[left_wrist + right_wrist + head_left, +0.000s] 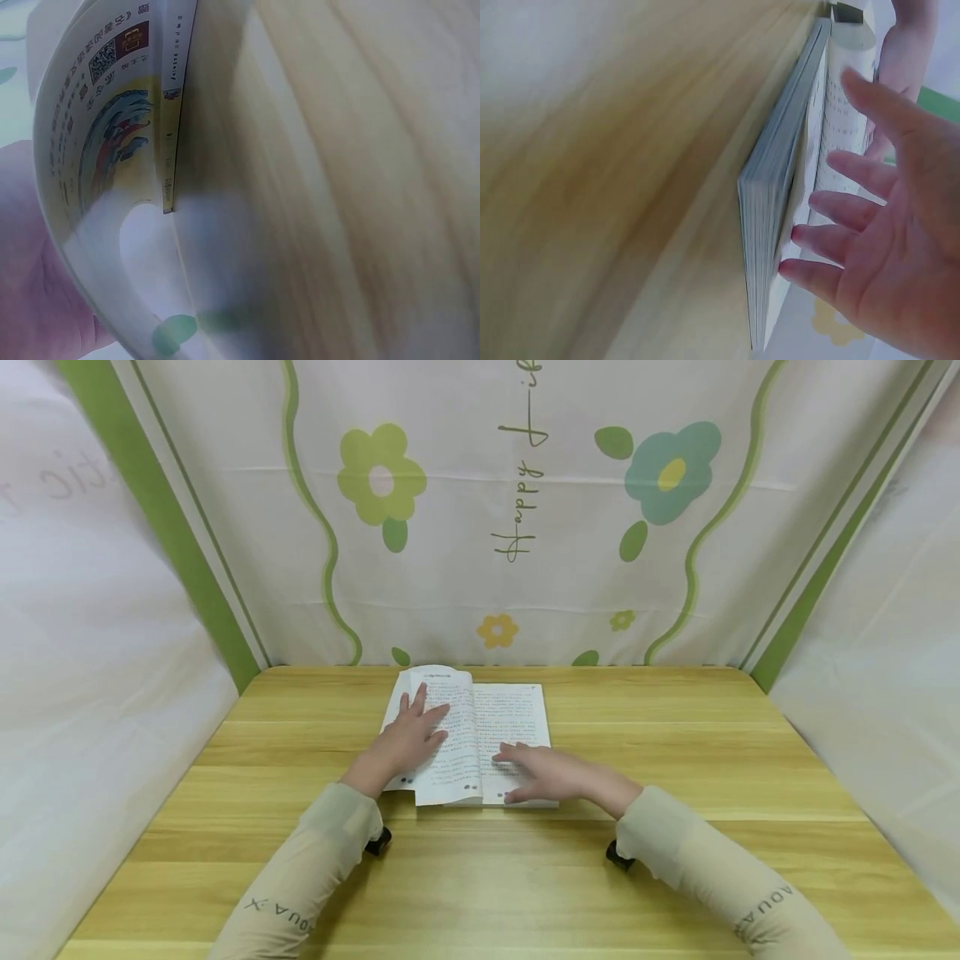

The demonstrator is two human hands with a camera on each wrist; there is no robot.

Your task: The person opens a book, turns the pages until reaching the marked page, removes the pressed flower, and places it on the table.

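Observation:
An open paperback book (513, 710) with printed pages lies toward the back of the table. On its left page rests my left hand (405, 739), fingers spread. Beneath that hand the left side curves up from the table; its cover (97, 161), with a QR code and a coloured picture, shows in the left wrist view. My right hand (546, 772) is over the lower part of the right page, fingers loosely extended. In the right wrist view its fingertips meet or nearly meet the page, above a thick page block (761, 232). Neither hand grips anything.
The wooden table (487, 877) carries the book. A white curtain (465, 585) with flower prints hangs right behind the table's back edge, and more white fabric (82, 635) stands at both sides. Black wrist devices (380, 842) sit below both sleeves.

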